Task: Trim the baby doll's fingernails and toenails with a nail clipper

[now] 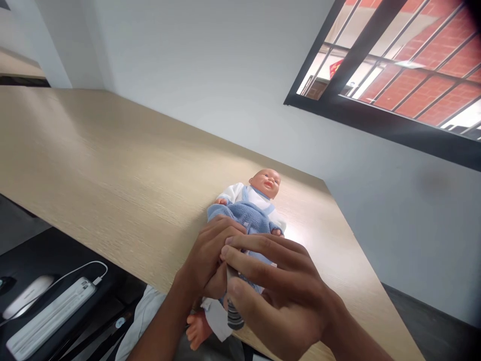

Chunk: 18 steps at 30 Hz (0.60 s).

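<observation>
A baby doll (255,213) in a blue and white outfit lies on its back on the table, its head away from me and its legs towards me. One bare doll foot (198,329) sticks out below my left wrist. Between my hands is a small grey striped sock (235,317), its dark-banded end pointing down at the table edge. My left hand (214,258) is closed, fingers curled at the sock's upper part. With thumb and fingertips, my right hand (280,288) pinches the sock from the other side. The doll's other foot is hidden behind my hands.
The pale wooden table (112,165) runs along a grey wall (210,65), with a barred window (394,65) at upper right. Lower left, a white power bank (52,318) with a cable and a white rounded device (30,296) lie on a black surface.
</observation>
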Motion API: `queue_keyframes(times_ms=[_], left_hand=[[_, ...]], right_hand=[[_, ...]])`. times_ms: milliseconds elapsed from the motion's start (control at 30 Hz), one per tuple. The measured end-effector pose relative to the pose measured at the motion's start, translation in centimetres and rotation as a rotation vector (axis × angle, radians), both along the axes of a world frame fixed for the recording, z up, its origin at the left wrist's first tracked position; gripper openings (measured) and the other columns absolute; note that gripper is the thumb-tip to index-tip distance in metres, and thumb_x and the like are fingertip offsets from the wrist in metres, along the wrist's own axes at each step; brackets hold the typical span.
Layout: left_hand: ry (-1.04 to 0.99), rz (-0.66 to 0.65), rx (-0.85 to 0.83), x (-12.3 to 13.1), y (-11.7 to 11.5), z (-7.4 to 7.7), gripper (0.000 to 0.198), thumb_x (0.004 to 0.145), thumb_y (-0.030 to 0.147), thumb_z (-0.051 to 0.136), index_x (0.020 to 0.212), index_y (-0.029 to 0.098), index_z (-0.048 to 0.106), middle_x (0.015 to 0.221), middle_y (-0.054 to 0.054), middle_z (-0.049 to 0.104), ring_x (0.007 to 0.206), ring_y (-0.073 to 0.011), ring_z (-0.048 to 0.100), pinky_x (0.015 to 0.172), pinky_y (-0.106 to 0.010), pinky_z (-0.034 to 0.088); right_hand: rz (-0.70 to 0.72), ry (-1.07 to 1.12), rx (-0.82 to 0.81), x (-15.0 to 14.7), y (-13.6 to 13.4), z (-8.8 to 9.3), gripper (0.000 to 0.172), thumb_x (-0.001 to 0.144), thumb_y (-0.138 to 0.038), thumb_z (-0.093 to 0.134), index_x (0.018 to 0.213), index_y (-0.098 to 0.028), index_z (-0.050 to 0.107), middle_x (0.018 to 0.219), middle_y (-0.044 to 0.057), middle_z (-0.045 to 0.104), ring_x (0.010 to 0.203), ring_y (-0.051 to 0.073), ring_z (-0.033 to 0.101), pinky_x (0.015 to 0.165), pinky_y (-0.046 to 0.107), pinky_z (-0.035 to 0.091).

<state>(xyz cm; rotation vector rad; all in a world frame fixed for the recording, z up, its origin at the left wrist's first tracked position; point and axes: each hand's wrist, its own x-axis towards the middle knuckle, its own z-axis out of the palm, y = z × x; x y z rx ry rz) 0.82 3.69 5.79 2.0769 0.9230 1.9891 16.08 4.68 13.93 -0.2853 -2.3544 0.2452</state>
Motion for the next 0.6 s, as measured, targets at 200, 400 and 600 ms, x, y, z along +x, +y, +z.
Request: queue_keyframes(times_ms=[200,400,600], left_hand=[[-0.024,0.010,-0.074,0.3,-0.5,0.3,0.015,0.095,0.014,0.047,0.089,0.024,0.057,0.082,-0.004,0.066,0.075,-0.0243,0.064,0.072,-0.044,0.055],[-0.029,-0.005,-0.056,0.2,-0.3,-0.1,0.015,0.096,0.012,0.047,0.090,0.023,0.056,0.083,-0.003,0.065,0.076,-0.0225,0.063,0.071,-0.043,0.054],[-0.012,-0.005,-0.037,0.1,0.2,-0.7,0.013,0.098,0.018,0.047,0.090,0.024,0.055,0.085,-0.004,0.066,0.075,-0.0226,0.062,0.070,-0.045,0.054]], right_hand=[[0.013,0.034,-0.009,-0.1,-0.6,-0.2,0.022,0.089,-0.011,0.061,0.108,-0.018,0.070,0.100,0.005,0.077,0.081,0.017,0.072,0.075,0.036,0.062],[0.004,0.073,0.033,-0.5,-0.7,-0.5,0.026,0.086,-0.006,0.059,0.107,-0.019,0.067,0.100,0.003,0.076,0.087,0.016,0.073,0.085,0.032,0.064],[0.085,0.094,0.196,-0.6,0.5,-1.0,0.025,0.086,-0.011,0.063,0.110,-0.015,0.068,0.102,0.005,0.076,0.085,0.015,0.072,0.078,0.027,0.065]])
